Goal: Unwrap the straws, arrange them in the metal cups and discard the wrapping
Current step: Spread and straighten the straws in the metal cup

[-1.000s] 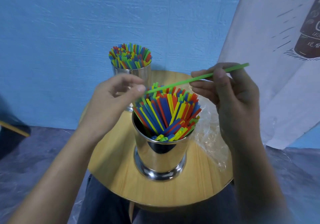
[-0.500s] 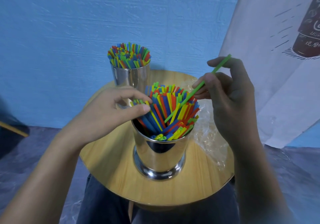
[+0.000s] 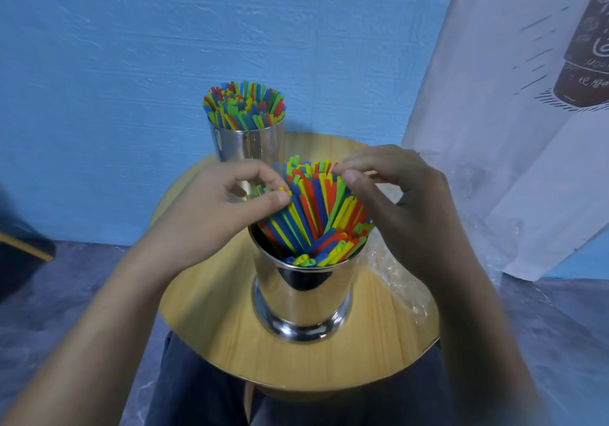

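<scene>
Since a second ago your green straw has left the air and gone down among the others; your right hand [image 3: 400, 201] has dropped from above the rim to the tops of the straws [image 3: 316, 214] in the near metal cup [image 3: 303, 297]; its thumb and forefinger pinch a straw tip at the far edge of the bundle. Your left hand [image 3: 224, 208] presses thumb and curled fingers against the bundle's left side, gripping a few tips. To seat the straw well, hold the fan steady with the left and push straight down with the right; keep the cup upright on the round wooden table [image 3: 224, 326]. Clear wrapping [image 3: 400, 280] lies crumpled just right of the cup, not yet discarded; beyond, the far metal cup [image 3: 247, 143] stands full.
</scene>
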### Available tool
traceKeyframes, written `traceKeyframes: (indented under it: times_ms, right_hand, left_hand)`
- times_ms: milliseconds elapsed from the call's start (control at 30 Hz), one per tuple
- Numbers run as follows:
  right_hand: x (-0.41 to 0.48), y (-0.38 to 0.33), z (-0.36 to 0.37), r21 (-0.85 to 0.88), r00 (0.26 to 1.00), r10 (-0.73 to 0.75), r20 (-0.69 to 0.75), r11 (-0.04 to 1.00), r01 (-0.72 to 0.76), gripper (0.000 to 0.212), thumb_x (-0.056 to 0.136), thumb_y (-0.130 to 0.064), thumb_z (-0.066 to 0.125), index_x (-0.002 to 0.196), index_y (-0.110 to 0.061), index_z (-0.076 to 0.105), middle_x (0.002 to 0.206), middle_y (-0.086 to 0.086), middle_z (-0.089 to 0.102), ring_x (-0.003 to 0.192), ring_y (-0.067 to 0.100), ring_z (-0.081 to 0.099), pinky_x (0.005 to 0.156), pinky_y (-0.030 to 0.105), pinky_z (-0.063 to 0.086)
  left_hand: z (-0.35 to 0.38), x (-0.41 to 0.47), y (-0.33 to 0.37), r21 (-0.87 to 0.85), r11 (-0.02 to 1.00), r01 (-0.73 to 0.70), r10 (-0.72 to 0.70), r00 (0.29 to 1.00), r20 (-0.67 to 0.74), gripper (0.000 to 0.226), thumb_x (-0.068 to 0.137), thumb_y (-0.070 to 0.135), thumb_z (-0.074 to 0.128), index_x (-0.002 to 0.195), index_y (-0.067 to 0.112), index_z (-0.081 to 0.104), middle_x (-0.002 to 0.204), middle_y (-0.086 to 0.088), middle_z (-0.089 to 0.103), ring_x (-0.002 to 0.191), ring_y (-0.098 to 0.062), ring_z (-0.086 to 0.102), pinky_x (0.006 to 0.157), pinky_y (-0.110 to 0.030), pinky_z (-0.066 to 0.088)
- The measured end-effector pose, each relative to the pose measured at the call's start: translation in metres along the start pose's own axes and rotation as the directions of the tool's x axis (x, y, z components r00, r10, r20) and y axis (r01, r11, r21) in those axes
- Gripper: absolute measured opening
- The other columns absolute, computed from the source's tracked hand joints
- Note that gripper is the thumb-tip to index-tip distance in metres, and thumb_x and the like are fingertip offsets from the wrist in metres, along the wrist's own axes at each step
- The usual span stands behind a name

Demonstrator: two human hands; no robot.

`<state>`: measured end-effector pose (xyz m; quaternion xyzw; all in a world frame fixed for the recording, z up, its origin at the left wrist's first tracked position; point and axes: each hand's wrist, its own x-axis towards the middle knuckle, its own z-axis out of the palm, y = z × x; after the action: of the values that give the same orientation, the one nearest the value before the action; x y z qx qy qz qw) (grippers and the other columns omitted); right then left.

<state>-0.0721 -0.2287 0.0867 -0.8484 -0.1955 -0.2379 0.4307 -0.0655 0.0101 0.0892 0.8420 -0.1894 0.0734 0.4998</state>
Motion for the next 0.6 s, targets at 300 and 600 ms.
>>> traceKeyframes:
  times_ms: [300,600]
  right_hand:
    - [0.001,0.001,0.0,0.082,0.994,0.057,0.095,0.994,-0.065,0.01,0.093,-0.034,0.063,0.096,-0.032,0.072,0.102,-0.016,0.07,0.105,0.012,0.065,0.087,0.044,0.057]
    - [-0.001,-0.003,-0.001,0.084,0.992,0.057,0.116,0.994,-0.067,0.018,0.093,-0.049,0.063,0.1,-0.037,0.075,0.102,-0.022,0.072,0.105,0.009,0.064,0.085,0.045,0.056]
  left_hand:
    - [-0.002,0.015,0.018,-0.212,0.963,-0.164,0.095,0.948,-0.304,0.01,0.092,0.02,0.069,0.085,0.027,0.07,0.078,0.012,0.07,0.075,-0.008,0.062,0.071,-0.024,0.05]
    - [-0.002,0.015,0.026,-0.562,0.789,-0.25,-0.166,0.794,-0.585,0.006,0.103,0.019,0.058,0.098,0.017,0.058,0.088,0.002,0.064,0.065,-0.015,0.066,0.07,-0.028,0.055]
